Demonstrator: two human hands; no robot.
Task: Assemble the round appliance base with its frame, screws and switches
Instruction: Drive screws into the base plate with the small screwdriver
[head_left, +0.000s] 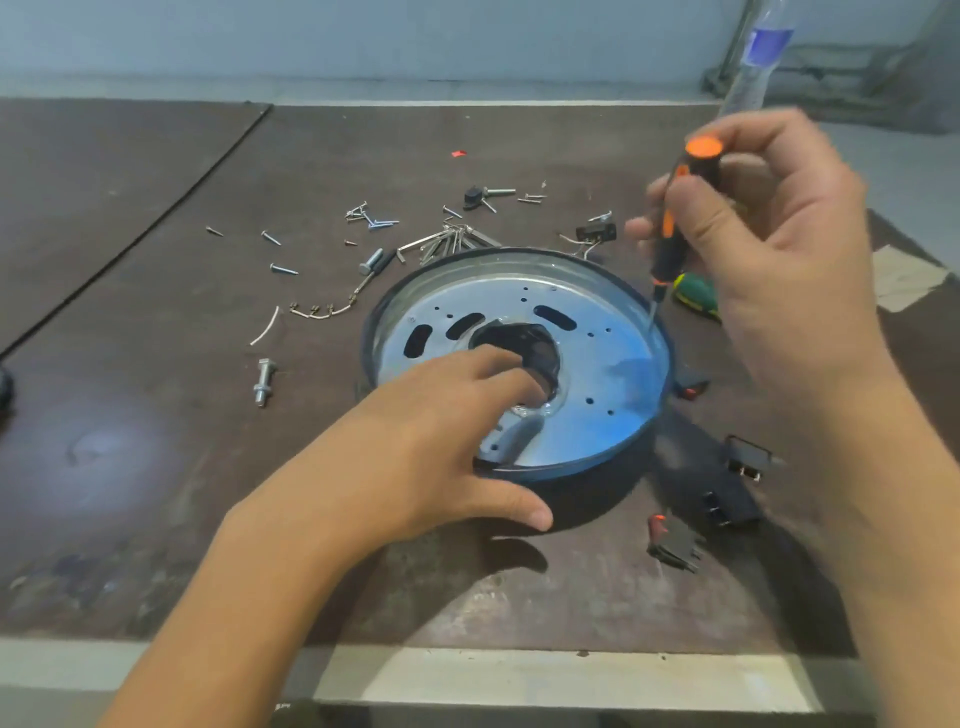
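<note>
Loose screws (283, 269) lie scattered on the table (130, 415), left of and behind the work, so the fastening looks far from finished. The left hand (436, 447) holds the round base (597, 364) steady at mid-table, with its fingers hooked into the central opening, where their tips are hidden. The right hand (769, 249) grips an orange-and-black screwdriver (672, 244), its tip at the base's far right rim. Any screw under the tip is too blurred to tell. Switches (675, 543) lie unfitted beside the base.
</note>
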